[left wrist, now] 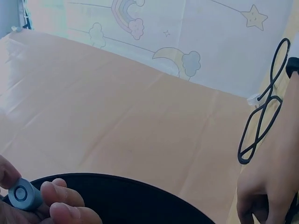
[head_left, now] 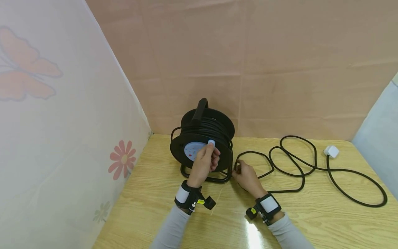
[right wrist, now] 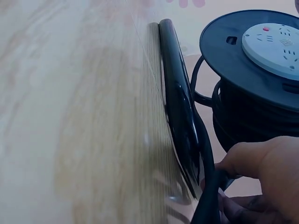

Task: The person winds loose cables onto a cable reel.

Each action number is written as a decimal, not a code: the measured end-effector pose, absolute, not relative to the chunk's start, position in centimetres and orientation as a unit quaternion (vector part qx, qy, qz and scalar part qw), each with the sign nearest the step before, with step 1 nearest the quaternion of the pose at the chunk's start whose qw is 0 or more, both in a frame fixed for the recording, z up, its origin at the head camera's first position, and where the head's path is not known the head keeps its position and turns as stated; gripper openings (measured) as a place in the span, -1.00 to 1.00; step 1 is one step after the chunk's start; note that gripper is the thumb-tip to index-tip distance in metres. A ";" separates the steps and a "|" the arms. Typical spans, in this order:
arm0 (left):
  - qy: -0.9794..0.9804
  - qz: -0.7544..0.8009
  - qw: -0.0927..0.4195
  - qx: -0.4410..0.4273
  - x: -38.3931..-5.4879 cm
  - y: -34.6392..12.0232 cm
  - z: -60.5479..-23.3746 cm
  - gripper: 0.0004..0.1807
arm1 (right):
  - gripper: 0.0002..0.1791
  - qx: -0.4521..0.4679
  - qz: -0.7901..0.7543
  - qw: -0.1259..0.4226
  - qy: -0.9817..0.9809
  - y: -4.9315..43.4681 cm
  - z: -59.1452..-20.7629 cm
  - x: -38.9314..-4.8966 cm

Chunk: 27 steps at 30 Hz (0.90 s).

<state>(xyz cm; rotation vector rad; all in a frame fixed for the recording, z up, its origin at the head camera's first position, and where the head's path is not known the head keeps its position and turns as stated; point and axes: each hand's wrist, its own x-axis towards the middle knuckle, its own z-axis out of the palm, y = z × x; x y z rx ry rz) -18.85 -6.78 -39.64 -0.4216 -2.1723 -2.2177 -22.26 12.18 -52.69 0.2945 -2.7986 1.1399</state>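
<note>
A black cable reel (head_left: 178, 148) stands on its tube frame (head_left: 214, 180), with a pale blue socket panel (head_left: 191, 149) on its front disc. My left hand (head_left: 202, 164) grips the small grey-blue crank knob (left wrist: 24, 195) between thumb and fingers. Black cable (head_left: 284, 191) is wound round the drum, and a loose length runs off to the right. Low beside the reel's right side, my right hand (head_left: 247, 177) pinches this cable (right wrist: 206, 198) near the frame tube. Its fingertips are partly hidden behind the cable in the right wrist view.
The loose cable lies in wide loops on the wooden table (head_left: 146, 200), ending in a white plug (head_left: 331, 151) at the right. A brown backdrop (head_left: 280, 69) rises behind the reel. At the left hangs a white sheet (head_left: 77, 121) with flower and butterfly prints.
</note>
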 end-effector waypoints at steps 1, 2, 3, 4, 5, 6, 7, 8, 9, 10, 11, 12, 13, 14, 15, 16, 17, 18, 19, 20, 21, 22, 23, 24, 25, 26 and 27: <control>-0.694 -0.708 -0.001 -0.135 -18.8 -6.7 -39.7 -0.41 | -0.41 0.098 0.376 0.054 -0.920 12.2 -52.7 -22.3; -0.693 -0.708 -0.004 -0.137 -18.8 -6.5 -39.8 -0.41 | -0.42 0.098 0.378 0.054 -0.919 12.1 -52.7 -22.3; -0.694 -0.707 -0.007 -0.138 -18.8 -6.4 -39.8 -0.42 | -0.42 0.099 0.379 0.055 -0.919 12.2 -52.8 -22.3; -0.694 -0.706 -0.010 -0.140 -18.8 -6.3 -39.9 -0.42 | -0.42 0.100 0.379 0.055 -0.918 12.2 -52.8 -22.3; -0.695 -0.705 -0.012 -0.141 -18.8 -6.1 -40.0 -0.43 | -0.42 0.101 0.380 0.055 -0.918 12.2 -52.9 -22.3; -0.696 -0.704 -0.014 -0.141 -18.8 -6.0 -40.1 -0.43 | -0.42 0.100 0.381 0.054 -0.918 12.2 -52.9 -22.3; -0.698 -0.702 -0.015 -0.142 -18.8 -5.9 -40.3 -0.43 | -0.42 0.099 0.382 0.052 -0.917 12.2 -52.9 -22.3; -0.701 -0.699 -0.015 -0.142 -18.8 -5.7 -40.4 -0.44 | -0.43 0.099 0.383 0.052 -0.917 12.2 -52.9 -22.2; -0.704 -0.695 -0.016 -0.141 -18.8 -5.6 -40.6 -0.44 | -0.43 0.099 0.384 0.052 -0.917 12.3 -52.9 -22.2; -0.707 -0.693 -0.017 -0.141 -18.8 -5.5 -40.7 -0.45 | -0.43 0.098 0.385 0.051 -0.916 12.3 -52.9 -22.2; -0.709 -0.691 -0.018 -0.139 -18.8 -5.3 -40.8 -0.46 | -0.43 0.100 0.385 0.051 -0.916 12.3 -53.0 -22.2; -0.711 -0.690 -0.020 -0.138 -18.8 -5.2 -40.9 -0.46 | -0.43 0.098 0.388 0.050 -0.915 12.3 -53.0 -22.2; -0.711 -0.690 -0.023 -0.136 -18.8 -5.0 -41.0 -0.47 | -0.43 0.097 0.390 0.050 -0.914 12.3 -53.0 -22.2; -0.710 -0.691 -0.026 -0.134 -18.8 -4.9 -41.1 -0.48 | -0.43 0.097 0.393 0.049 -0.913 12.3 -53.0 -22.2; -0.709 -0.693 -0.030 -0.131 -18.8 -4.7 -41.2 -0.49 | -0.43 0.097 0.393 0.050 -0.913 12.3 -53.1 -22.2; -0.707 -0.695 -0.034 -0.126 -18.8 -4.5 -41.3 -0.51 | -0.43 0.097 0.394 0.050 -0.913 12.3 -53.1 -22.2; -0.704 -0.699 -0.038 -0.120 -18.8 -4.3 -41.4 -0.52 | -0.44 0.097 0.394 0.051 -0.913 12.3 -53.2 -22.2; -0.702 -0.702 -0.042 -0.114 -18.9 -4.1 -41.5 -0.54 | -0.44 0.096 0.394 0.052 -0.912 12.2 -53.3 -22.2; -0.700 -0.705 -0.044 -0.109 -18.9 -3.9 -41.6 -0.56 | -0.44 0.098 0.394 0.053 -0.912 12.2 -53.4 -22.2; -0.696 -0.709 -0.047 -0.106 -18.9 -3.8 -41.8 -0.57 | -0.44 0.099 0.394 0.055 -0.912 12.2 -53.5 -22.2; -0.691 -0.714 -0.049 -0.106 -19.0 -3.7 -41.9 -0.58 | -0.44 0.100 0.392 0.057 -0.913 12.2 -53.6 -22.2; -0.684 -0.720 -0.051 -0.105 -19.1 -3.5 -42.1 -0.58 | -0.44 0.101 0.393 0.058 -0.912 12.2 -53.7 -22.2; -0.677 -0.726 -0.053 -0.107 -19.1 -3.4 -42.2 -0.57 | -0.44 0.102 0.395 0.059 -0.911 12.2 -53.7 -22.2; -0.671 -0.731 -0.055 -0.109 -19.1 -3.3 -42.2 -0.56 | -0.44 0.103 0.396 0.062 -0.911 12.2 -53.8 -22.3; -0.663 -0.738 -0.059 -0.110 -19.2 -3.2 -42.3 -0.54 | -0.44 0.104 0.397 0.064 -0.910 12.2 -53.9 -22.3; -0.654 -0.745 -0.064 -0.112 -19.2 -3.1 -42.4 -0.51 | -0.44 0.104 0.398 0.066 -0.909 12.3 -53.9 -22.3; -0.648 -0.751 -0.067 -0.112 -19.2 -3.0 -42.4 -0.49 | -0.44 0.104 0.400 0.069 -0.908 12.3 -53.9 -22.3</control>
